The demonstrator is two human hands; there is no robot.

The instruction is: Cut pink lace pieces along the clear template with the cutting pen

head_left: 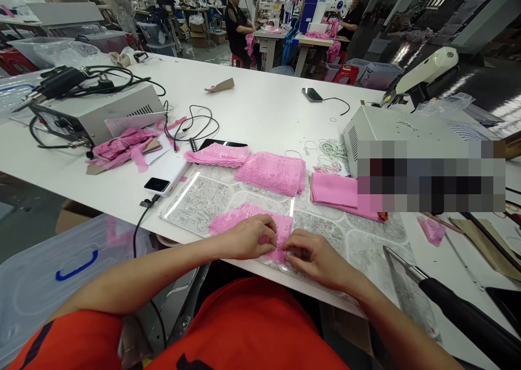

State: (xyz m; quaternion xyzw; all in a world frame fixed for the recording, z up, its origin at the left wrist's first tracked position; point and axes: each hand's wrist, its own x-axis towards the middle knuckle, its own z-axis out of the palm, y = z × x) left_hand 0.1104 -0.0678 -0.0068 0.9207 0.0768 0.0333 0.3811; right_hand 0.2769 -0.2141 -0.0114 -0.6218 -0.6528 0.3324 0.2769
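Observation:
A piece of pink lace fabric (232, 218) lies on the marbled mat (325, 226) close to the table's front edge. My left hand (256, 237) rests over it with fingers curled and pinching its right part. Just to the right, my right hand (311, 256) has its thumb and fingertips bent together at the fabric's right edge. Behind them sit a stack of pink lace pieces (272, 172) and a narrower lace stack (218, 155). Folded smooth pink fabric (334, 190) lies to the right of these.
A hot-tool handle (459, 307) with a metal tip slants in from the right. Grey control boxes (118, 109) stand left and right. A white power bank (171, 177), a phone (312, 94), pale elastic cord (334, 148) and cables lie about. Two people sit at sewing machines behind.

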